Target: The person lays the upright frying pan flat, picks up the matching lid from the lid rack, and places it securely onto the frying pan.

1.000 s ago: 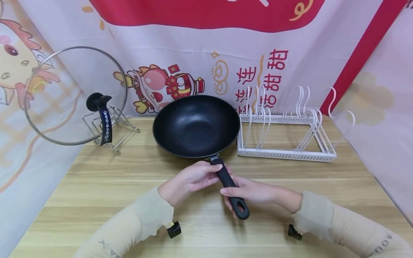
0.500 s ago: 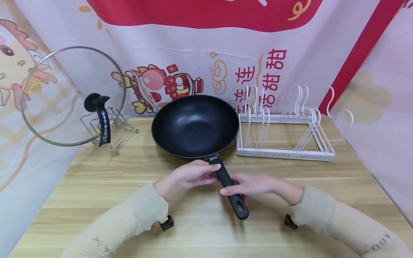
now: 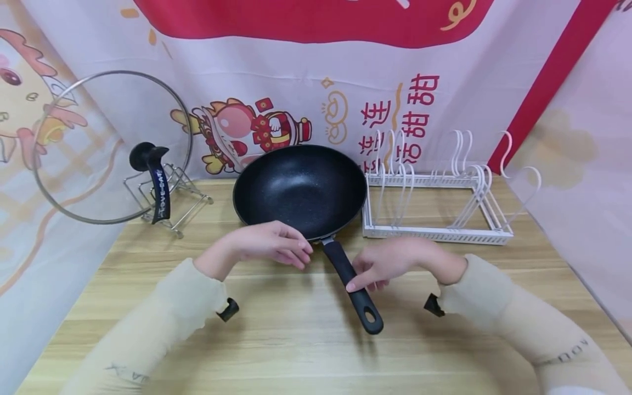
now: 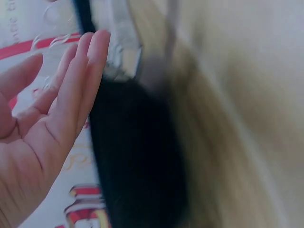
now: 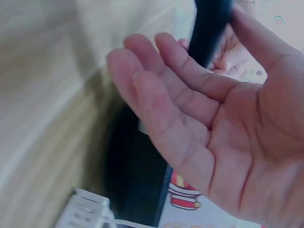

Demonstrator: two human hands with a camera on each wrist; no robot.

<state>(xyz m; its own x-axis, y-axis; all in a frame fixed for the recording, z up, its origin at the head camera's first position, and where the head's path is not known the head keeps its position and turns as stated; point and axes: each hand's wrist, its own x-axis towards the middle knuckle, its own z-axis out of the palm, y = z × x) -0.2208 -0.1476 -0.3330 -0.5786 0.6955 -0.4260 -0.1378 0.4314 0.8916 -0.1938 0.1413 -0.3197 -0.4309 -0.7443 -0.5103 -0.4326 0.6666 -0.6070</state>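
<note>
Black frying pan [image 3: 296, 192] sits on the desk [image 3: 296, 340], close to its back edge and a little left of the middle, with its handle [image 3: 361, 302] slanting out toward the front edge and somewhat right. From my seat at the far end of the feed, I read the step in hand as easing or changing the grip on that handle. To do it well, I would keep the thumb light, let the pan's base bear the weight, and draw the fingers straight off sideways, so the handle is not dragged and the pan does not tip or swing against the white rack [image 3: 439, 235] just beside it toward the right edge. From my angle I cannot tell whether pan and rack touch.

The right hand [image 3: 390, 260] is just right of the handle, its thumb over the handle's middle; the fingers are loosely bent, apart from the handle in the right wrist view, so I see no firm hold. Whether the thumb actually presses, I cannot tell. The left hand [image 3: 274, 244] is left of the handle, before the pan's near rim, fingers relaxed and nearly straight, holding nothing.
</note>
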